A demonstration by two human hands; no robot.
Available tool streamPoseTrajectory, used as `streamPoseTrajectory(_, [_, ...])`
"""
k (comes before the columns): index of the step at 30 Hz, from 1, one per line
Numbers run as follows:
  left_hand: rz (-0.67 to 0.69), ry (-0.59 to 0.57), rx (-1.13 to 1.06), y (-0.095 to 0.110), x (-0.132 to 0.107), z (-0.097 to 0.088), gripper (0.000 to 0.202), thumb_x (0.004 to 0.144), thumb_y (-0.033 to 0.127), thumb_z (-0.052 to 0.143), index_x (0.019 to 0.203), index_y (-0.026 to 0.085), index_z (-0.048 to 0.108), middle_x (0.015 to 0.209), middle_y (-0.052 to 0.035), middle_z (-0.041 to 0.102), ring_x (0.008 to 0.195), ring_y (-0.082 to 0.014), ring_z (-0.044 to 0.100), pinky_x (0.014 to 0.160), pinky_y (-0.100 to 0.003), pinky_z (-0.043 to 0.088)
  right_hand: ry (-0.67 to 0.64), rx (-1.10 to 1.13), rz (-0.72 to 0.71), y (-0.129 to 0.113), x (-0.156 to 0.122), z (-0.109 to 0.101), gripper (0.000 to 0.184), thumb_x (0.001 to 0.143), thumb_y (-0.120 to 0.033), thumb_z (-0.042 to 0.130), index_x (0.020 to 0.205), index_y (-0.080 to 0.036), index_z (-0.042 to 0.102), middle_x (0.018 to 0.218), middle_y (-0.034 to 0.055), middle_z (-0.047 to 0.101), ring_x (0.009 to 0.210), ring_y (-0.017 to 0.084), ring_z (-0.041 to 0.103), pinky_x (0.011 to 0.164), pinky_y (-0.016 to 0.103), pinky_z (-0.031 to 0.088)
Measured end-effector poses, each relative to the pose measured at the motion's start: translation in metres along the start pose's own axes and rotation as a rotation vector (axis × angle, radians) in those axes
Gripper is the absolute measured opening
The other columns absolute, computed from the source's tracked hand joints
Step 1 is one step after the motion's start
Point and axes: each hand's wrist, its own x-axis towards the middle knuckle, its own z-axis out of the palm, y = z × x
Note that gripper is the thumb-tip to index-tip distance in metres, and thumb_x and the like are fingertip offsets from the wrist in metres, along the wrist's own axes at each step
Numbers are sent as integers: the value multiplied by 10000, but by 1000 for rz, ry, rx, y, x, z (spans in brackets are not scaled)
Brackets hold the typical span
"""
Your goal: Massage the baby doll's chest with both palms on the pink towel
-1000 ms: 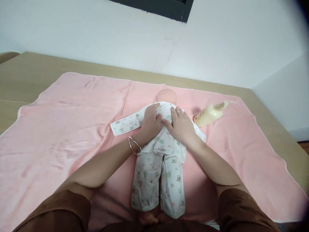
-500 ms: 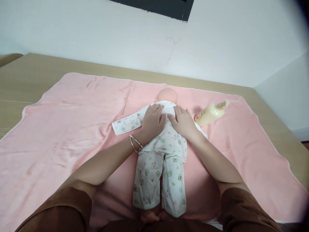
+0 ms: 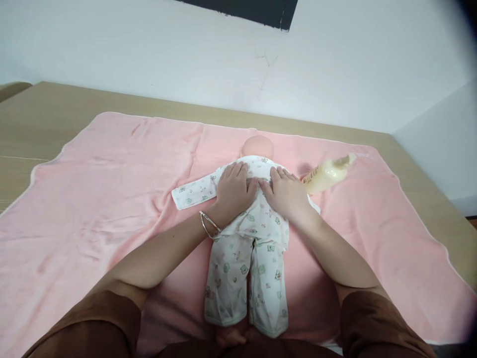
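Observation:
A baby doll (image 3: 246,248) in white printed pyjamas lies face down, its bald head (image 3: 258,147) pointing away from me. My left hand (image 3: 235,188) rests flat on the left side of its upper back, fingers stretched out. On the other side of the back lies my right hand (image 3: 288,193), also flat, with the fingers extended. The two thumbs almost meet over the spine. A bangle (image 3: 209,224) circles my left wrist. One doll sleeve (image 3: 194,192) stretches out to the left; the other is mostly covered by my right hand and forearm.
A pink blanket (image 3: 122,169) with some creases is spread under the doll, on a wooden table (image 3: 149,103). To the right of the doll a cream pump bottle (image 3: 326,175) lies on its side. A white wall (image 3: 186,59) rises behind the table.
My right hand has shifted slightly outward to the right, and its fingers lie a bit lower on the back. The left hand has moved only slightly. Doll and bottle stay put.

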Motion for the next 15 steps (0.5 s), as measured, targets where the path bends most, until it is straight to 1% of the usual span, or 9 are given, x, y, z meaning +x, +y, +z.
streamPoseTrajectory(2, [-12, -39, -3, -3, 3, 2, 477, 949, 342, 498, 1340, 84, 588, 1389, -215, 625, 1361, -361, 529, 1185, -591, 381, -18, 42, -19, 5, 11, 3, 658, 1054, -458, 304, 1491, 17, 436, 1527, 276, 489, 1454, 385, 431, 1176, 523, 362])
streamPoseTrajectory(4, [29, -50, -26, -5, 4, 2, 460, 951, 334, 498, 1335, 97, 589, 1392, -204, 628, 1365, -351, 531, 1192, -591, 371, -24, 41, -32, 3, 11, 5, 627, 1050, -385, 302, 1529, 10, 385, 1569, 270, 437, 1490, 382, 381, 1191, 539, 338])
streamPoseTrajectory(6, [116, -17, -58, -6, 3, 0, 387, 945, 312, 510, 1266, 133, 632, 1337, -176, 669, 1312, -326, 580, 1159, -559, 421, -13, 2, -53, -6, 0, 4, 608, 1035, -324, 310, 1553, -8, 355, 1586, 274, 409, 1497, 400, 363, 1184, 578, 330])
streamPoseTrajectory(9, [222, 79, -89, -5, -1, -5, 230, 927, 266, 528, 1059, 190, 699, 1143, -122, 747, 1141, -281, 668, 1042, -483, 522, -1, -57, -119, -19, -23, -3, 597, 1020, -298, 341, 1545, -15, 376, 1571, 299, 416, 1466, 429, 406, 1168, 594, 343])
streamPoseTrajectory(11, [220, 120, -82, -3, -3, -7, 181, 917, 255, 532, 955, 211, 703, 1026, -102, 760, 1032, -269, 686, 961, -462, 555, -12, -72, -136, -22, -30, -8, 581, 1023, -302, 346, 1533, -28, 402, 1552, 297, 446, 1435, 427, 451, 1163, 583, 356])
streamPoseTrajectory(12, [205, 126, -71, -2, -4, -8, 179, 915, 258, 530, 938, 213, 702, 1005, -103, 757, 1004, -271, 685, 936, -463, 560, -23, -69, -129, -20, -30, -9, 577, 1028, -315, 348, 1532, -41, 409, 1539, 289, 468, 1420, 422, 472, 1157, 574, 367])
streamPoseTrajectory(13, [182, 122, -54, -1, -4, -8, 189, 913, 265, 525, 950, 208, 702, 1017, -112, 753, 1002, -279, 680, 928, -473, 559, -34, -62, -113, -17, -27, -9, 580, 1033, -339, 349, 1534, -51, 409, 1526, 280, 489, 1409, 418, 486, 1148, 567, 380])
streamPoseTrajectory(15, [128, 85, -11, 0, -2, -6, 255, 914, 276, 507, 1053, 176, 696, 1116, -149, 734, 1071, -311, 660, 964, -513, 541, -43, -34, -60, -8, -15, -6, 609, 1044, -410, 343, 1536, -56, 403, 1515, 276, 504, 1409, 420, 481, 1130, 560, 401])
